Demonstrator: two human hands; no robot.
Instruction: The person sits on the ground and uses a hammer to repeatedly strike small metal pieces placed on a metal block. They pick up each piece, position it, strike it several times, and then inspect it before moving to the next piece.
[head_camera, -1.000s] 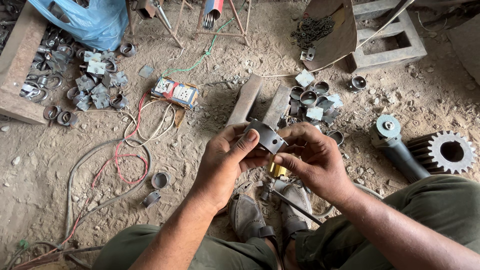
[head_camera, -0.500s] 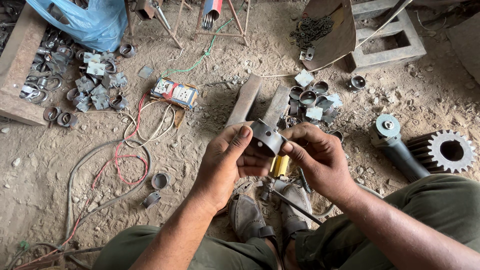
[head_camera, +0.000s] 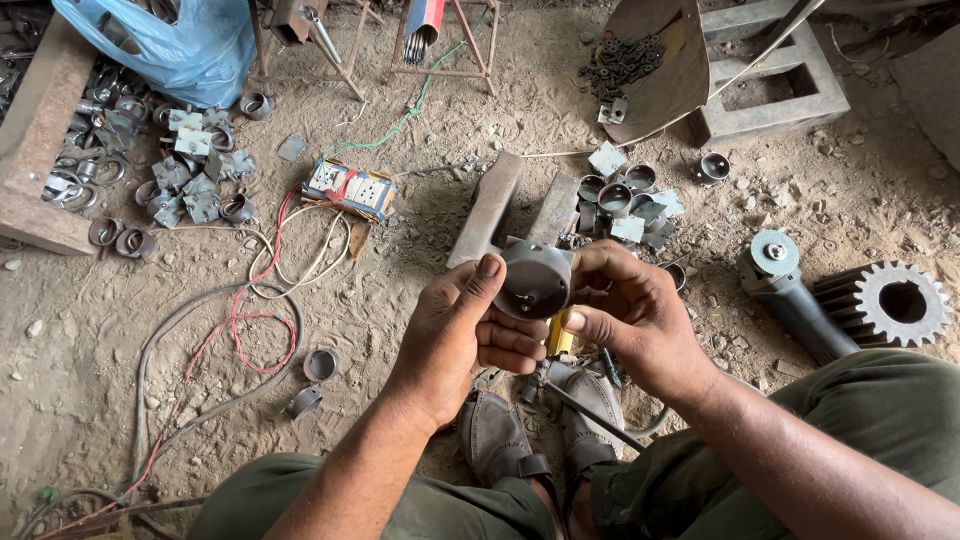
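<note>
I see a dull grey metal cup (head_camera: 537, 278), with a yellow handle (head_camera: 558, 337) below it. My trousers (head_camera: 880, 420) are olive green. Beyond lie a blue plastic bag (head_camera: 170, 45), red and grey cables (head_camera: 235, 330), a teal-disc grinder (head_camera: 775, 253) and sandy brown ground (head_camera: 400, 280).

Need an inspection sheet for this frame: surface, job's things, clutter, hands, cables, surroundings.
Surface: dusty dirt floor strewn with small stones.
Job's things: round grey metal cap-shaped part, held above the person's feet; yellow piece just below it, kind unclear.
Clutter: piles of grey metal rings and plates at left and centre; two loose rings.
Hands: left hand and right hand both grip the part.
Cables: red and grey cables looped on the floor, running to a multi-socket extension box.
Surroundings: angle grinder, large toothed gear, blue plastic bag, two metal bars.
</note>
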